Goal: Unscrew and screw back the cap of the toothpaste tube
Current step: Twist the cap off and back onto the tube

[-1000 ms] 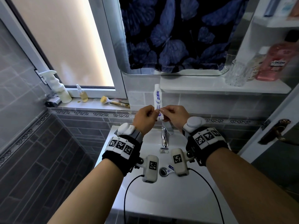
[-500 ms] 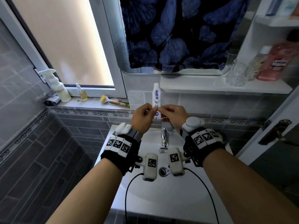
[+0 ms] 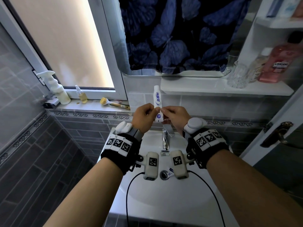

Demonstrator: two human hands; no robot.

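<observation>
Toothpaste tube (image 3: 157, 102): held upright above the sink (image 3: 164, 194), crimped end up, cap end down.
Cap: hidden behind the fingers (on or off cannot be told).
Left hand (image 3: 144, 117): fingers curled, pinching the tube's lower body.
Right hand (image 3: 176, 117): fingers curled at the tube's base; whether it grips cap or tube cannot be told.
Step in hand: probably turning the cap.
Next move: left hand steadies the tube; right hand twists at the base.
</observation>
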